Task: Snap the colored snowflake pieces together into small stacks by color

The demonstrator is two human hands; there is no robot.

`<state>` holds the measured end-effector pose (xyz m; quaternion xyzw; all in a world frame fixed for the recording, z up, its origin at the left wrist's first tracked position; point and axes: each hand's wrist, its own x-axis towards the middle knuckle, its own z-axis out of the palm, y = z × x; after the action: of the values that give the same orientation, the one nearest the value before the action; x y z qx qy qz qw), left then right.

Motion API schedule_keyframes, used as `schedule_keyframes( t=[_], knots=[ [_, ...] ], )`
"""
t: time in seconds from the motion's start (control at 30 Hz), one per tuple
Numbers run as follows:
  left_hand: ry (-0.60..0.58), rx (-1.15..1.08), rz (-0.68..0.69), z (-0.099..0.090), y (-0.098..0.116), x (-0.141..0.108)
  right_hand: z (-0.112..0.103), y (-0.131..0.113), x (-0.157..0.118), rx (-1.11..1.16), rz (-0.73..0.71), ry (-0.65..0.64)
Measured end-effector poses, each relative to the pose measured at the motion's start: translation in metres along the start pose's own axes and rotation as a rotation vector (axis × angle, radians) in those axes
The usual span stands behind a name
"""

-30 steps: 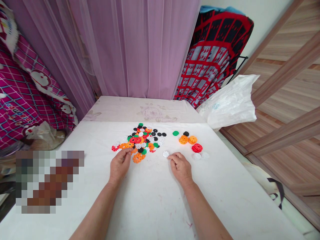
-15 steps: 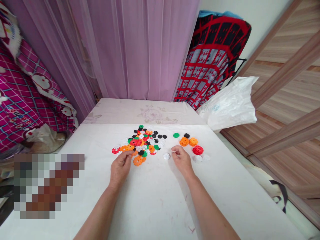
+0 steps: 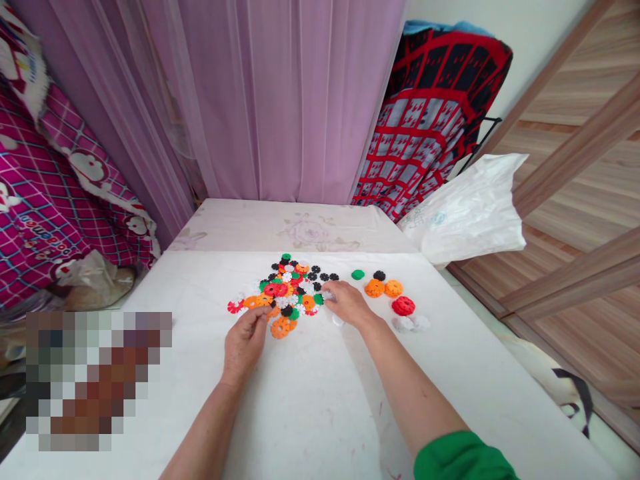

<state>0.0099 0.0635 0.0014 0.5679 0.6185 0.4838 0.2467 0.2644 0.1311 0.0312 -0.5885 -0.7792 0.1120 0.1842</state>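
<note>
A heap of plastic snowflake discs (image 3: pixel 286 288) in red, orange, green, black and white lies on the white-covered table. My left hand (image 3: pixel 246 339) is at the heap's near left edge, fingertips pinched together beside orange discs; what they hold, if anything, is hidden. At the heap's right edge, my right hand (image 3: pixel 349 305) has its fingers closed on a white snowflake disc (image 3: pixel 328 295). Under that hand, a white disc (image 3: pixel 338 321) on the cloth is partly covered. Orange discs (image 3: pixel 280 327) lie just right of my left hand.
To the right sit sorted groups: a green disc (image 3: pixel 358 275), a black disc (image 3: pixel 379 275), orange stacks (image 3: pixel 375 288), a red stack (image 3: pixel 403 306) and white discs (image 3: pixel 411 324). A white plastic bag (image 3: pixel 470 210) stands by the table's right edge. A purple curtain (image 3: pixel 280 100) hangs behind.
My right hand has moved left and forward from beside the lone white disc to the heap's edge, where its fingers are on a white disc. My left hand has barely shifted.
</note>
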Motion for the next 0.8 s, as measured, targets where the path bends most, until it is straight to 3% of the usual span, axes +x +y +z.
schedule_keyframes(
  t=[0.23,0.4,0.57,0.8],
  knots=[
    [-0.012,0.005,-0.003,0.000,-0.001,0.000,-0.012,0.006,-0.037,0.282,0.138,0.207],
    [-0.008,-0.005,0.004,0.000,-0.002,0.001,-0.003,0.005,-0.074,0.327,0.194,0.311],
    [-0.009,0.006,-0.007,0.000,0.001,0.000,0.011,0.001,-0.076,0.367,0.147,0.370],
    [-0.021,0.012,-0.008,-0.002,0.003,0.000,0.021,0.000,-0.074,0.418,0.140,0.323]
  ],
)
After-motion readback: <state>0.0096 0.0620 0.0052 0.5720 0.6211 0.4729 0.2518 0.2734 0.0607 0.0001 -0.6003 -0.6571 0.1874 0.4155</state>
